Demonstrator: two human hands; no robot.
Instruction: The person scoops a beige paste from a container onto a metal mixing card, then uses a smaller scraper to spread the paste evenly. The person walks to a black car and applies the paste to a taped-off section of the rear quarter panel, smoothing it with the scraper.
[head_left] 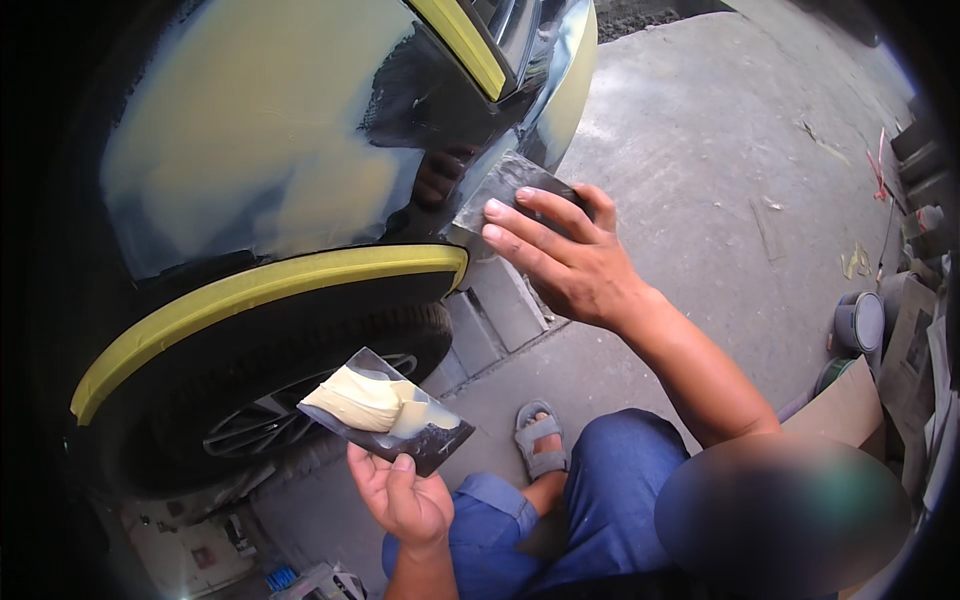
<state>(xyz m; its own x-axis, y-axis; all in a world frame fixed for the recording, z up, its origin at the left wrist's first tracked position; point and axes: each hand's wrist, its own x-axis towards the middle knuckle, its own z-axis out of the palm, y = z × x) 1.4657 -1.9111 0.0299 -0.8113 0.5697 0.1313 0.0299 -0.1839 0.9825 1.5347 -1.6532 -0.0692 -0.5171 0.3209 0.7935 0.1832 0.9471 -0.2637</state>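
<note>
My left hand [403, 500] grips the lower edge of a dark flat plate [445, 445] between thumb and fingers. A thick mound of cream-coloured putty [355, 400] lies on the plate. With fingers spread across its face, my right hand [575, 255] holds a dark flat putty spreader [513, 175] near the lower corner of the car's body panel [260, 130]. Whether the spreader's edge touches the panel I cannot tell. The dark panel carries broad patches of cream-yellow and pale grey filler, with bare dark paint near its right end.
Yellow masking tape [270, 275] lines the wheel arch above the tyre [420, 335], and more tape [465, 50] borders the upper opening. Cans [858, 322], cardboard [835, 405] and other items stand along the right. My sandalled foot [541, 440] rests on the concrete floor [700, 150].
</note>
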